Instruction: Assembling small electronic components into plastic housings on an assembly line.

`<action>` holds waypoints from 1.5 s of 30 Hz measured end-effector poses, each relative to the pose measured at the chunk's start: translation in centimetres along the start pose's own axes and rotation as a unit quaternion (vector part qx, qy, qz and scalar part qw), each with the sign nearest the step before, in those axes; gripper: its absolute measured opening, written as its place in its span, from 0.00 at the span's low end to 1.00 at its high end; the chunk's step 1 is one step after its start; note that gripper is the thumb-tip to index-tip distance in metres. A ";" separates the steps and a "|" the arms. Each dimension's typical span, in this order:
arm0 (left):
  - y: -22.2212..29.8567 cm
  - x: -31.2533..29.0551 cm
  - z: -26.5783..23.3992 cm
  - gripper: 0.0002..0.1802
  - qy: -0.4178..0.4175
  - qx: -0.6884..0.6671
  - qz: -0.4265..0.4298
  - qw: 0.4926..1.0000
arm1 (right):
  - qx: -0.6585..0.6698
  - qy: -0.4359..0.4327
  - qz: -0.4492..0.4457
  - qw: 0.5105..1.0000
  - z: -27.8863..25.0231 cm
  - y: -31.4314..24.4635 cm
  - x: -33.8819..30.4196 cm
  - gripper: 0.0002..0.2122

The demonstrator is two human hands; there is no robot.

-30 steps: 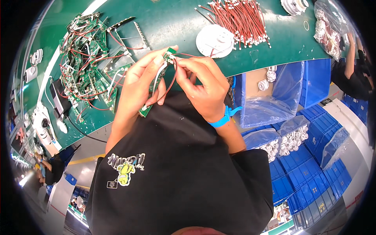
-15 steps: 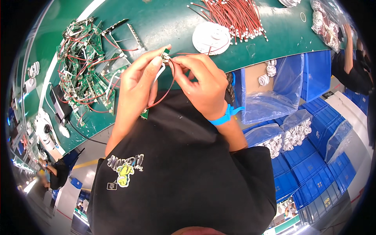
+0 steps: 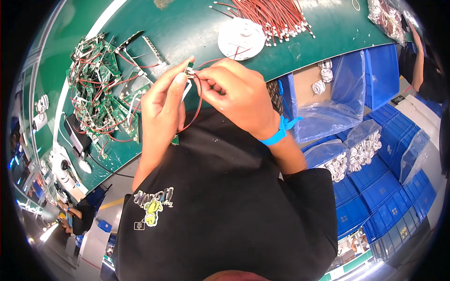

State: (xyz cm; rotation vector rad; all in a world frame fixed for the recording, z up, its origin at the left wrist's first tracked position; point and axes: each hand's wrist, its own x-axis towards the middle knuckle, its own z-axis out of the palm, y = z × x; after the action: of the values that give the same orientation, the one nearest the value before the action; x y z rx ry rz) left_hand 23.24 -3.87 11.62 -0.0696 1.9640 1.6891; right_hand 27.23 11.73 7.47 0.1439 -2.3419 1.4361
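- Left hand [image 3: 161, 105]: closed round the board [image 3: 175, 140], thumb tip near its upper end.
- Right hand [image 3: 241, 91]: thumb and forefinger pinching the lead [image 3: 199, 100] close beside the plug [image 3: 191, 73]. Whether the plug is fully seated: cannot tell, too small.
- Board location: in the left fist, in front of the shirt [image 3: 225, 187], near the bench [image 3: 197, 33] edge.
- Risk 1: plug could tilt or work loose. Likely cause: force through the lead instead of the plug body.
- Risk 2: board could twist in the fist. Likely cause: sideways push at the upper end, leverage on a narrow piece.
- Risk 3: the loop could snag on a finger or the shirt, since it bows freely below the right hand.
- Risk 4: a red wire [image 3: 206, 62] runs from behind the right hand toward the disc [image 3: 241, 40]; a tug might shift the disc, if attached.
- Appearance: board narrow, green, mostly hidden by fingers; pale fittings at the top, a white strip [image 3: 186, 91] alongside. Lead red and dark, curving down toward the lower end.
- Farther out: pile [image 3: 101, 93] of boards and tangled leads, left; bundle [image 3: 276, 18] of red leads beyond the disc.
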 end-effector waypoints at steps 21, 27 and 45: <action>1.1 0.3 1.1 0.17 -0.011 -0.083 -0.019 0.996 | -0.043 0.151 -0.122 0.980 1.4 0.9 -0.1 0.11; 1.1 0.3 1.3 0.17 -0.004 -0.033 -0.010 0.999 | -0.045 0.148 -0.128 0.980 1.2 1.1 0.0 0.12; -0.3 -0.7 1.6 0.20 0.026 0.110 0.031 0.993 | -0.074 0.074 -0.066 0.992 0.9 0.2 -0.5 0.11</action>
State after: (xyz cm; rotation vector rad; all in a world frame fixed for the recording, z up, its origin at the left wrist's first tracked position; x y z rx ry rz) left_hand 24.52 -2.67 11.59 0.0292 2.2008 1.5111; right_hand 27.40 10.96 6.75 0.1434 -2.2632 1.1652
